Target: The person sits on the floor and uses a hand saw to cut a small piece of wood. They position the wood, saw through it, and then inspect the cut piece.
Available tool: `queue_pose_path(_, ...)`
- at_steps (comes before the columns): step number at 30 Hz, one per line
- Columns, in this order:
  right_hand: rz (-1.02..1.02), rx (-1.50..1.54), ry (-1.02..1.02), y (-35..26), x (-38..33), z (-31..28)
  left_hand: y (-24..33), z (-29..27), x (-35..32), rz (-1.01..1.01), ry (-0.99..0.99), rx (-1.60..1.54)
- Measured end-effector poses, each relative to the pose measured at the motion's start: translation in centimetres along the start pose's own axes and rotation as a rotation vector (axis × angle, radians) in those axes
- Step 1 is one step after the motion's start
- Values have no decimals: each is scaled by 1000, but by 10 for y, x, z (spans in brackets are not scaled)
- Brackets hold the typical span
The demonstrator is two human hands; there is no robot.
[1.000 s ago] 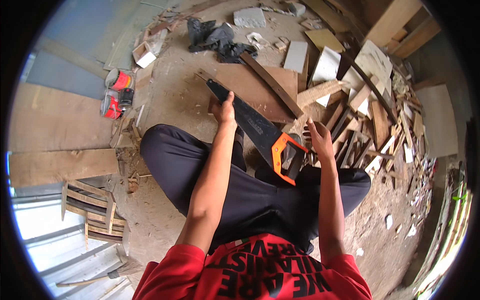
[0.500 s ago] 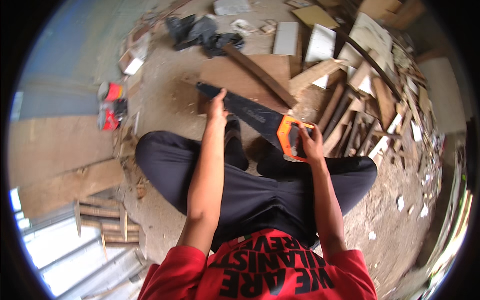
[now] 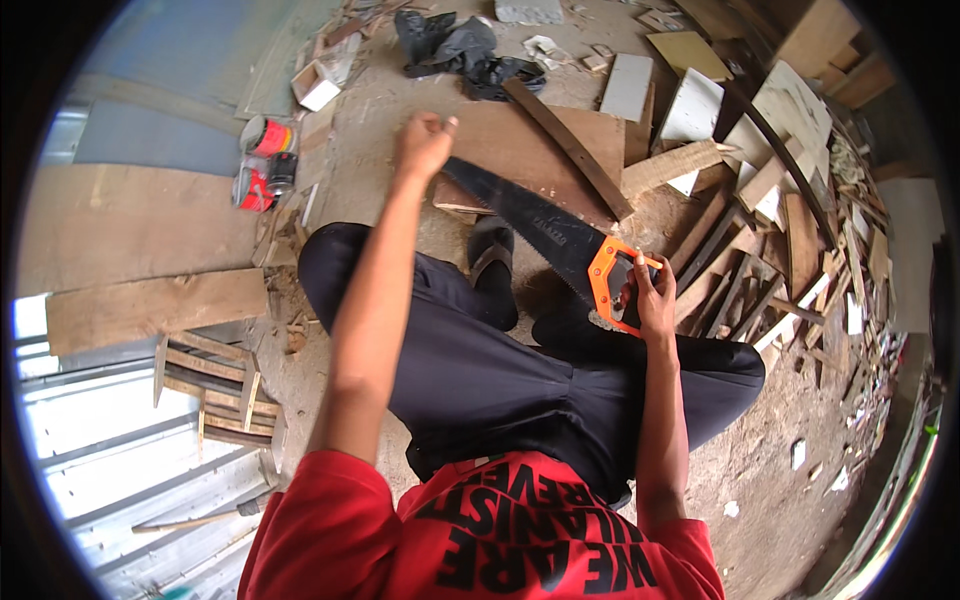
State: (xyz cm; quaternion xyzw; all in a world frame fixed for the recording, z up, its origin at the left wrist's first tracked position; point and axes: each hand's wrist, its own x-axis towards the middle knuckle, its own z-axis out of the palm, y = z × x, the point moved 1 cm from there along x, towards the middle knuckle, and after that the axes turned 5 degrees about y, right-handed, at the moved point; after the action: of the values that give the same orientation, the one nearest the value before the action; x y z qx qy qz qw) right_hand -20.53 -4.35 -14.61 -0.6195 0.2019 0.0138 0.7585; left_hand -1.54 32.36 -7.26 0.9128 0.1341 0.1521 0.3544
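Note:
My right hand (image 3: 652, 296) grips the orange handle (image 3: 606, 282) of a handsaw. Its dark blade (image 3: 530, 220) slants up and left across a flat brown wooden board (image 3: 505, 135) on the ground. My left hand (image 3: 424, 143) reaches forward to the blade's tip, fingers loosely curled; whether it touches the blade is unclear. I am squatting in black trousers (image 3: 500, 370), and a foot in a black sandal (image 3: 492, 258) stands just below the blade.
A long dark strip of wood (image 3: 566, 148) lies across the board. Red cans (image 3: 260, 160) stand to the left, black cloth (image 3: 458, 45) beyond the board. Scrap wood (image 3: 770, 210) is piled at the right. A plank (image 3: 150, 308) and a small slatted frame (image 3: 212, 392) lie at the left.
The left hand has slid from the middle of the blade's back toward its tip. The right hand keeps hold of the orange handle, and the saw now lies farther along the board.

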Motion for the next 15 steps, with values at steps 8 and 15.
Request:
queue_pose_path(8,107,78,-50,-22,-17,-21,-40,-31,-21,-81,-69,-96)
queue_pose_path(15,146,57,-53,-9,-4,-16,-52,-16,-78,-325,-247,-463)
